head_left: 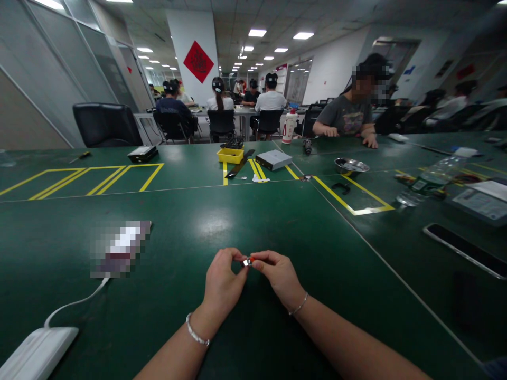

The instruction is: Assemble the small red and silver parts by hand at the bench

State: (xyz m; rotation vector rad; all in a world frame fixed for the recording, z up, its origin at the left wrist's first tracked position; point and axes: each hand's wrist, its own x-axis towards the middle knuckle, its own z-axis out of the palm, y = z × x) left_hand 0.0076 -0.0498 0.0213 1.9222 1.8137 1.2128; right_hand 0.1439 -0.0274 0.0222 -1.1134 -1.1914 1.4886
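Observation:
Both hands meet over the green table (178,232), fingertips nearly touching. My left hand (225,277) is closed in a pinch on a small shiny metal piece (247,262), whose exact kind is too small to make out. Against its right side, a bit of orange (252,258) shows at the fingertips of my right hand (277,277), which is also pinched closed. Whether the orange bit and the metal piece are joined, I cannot tell. Fingers hide part of both.
A phone (122,248) lies left, cabled to a white power bank (39,351). Another phone (467,250) and a water bottle (431,179) are on the right. Farther back are a yellow tray (230,155), a grey box (274,159) and a metal bowl (351,165). A person (348,111) sits across.

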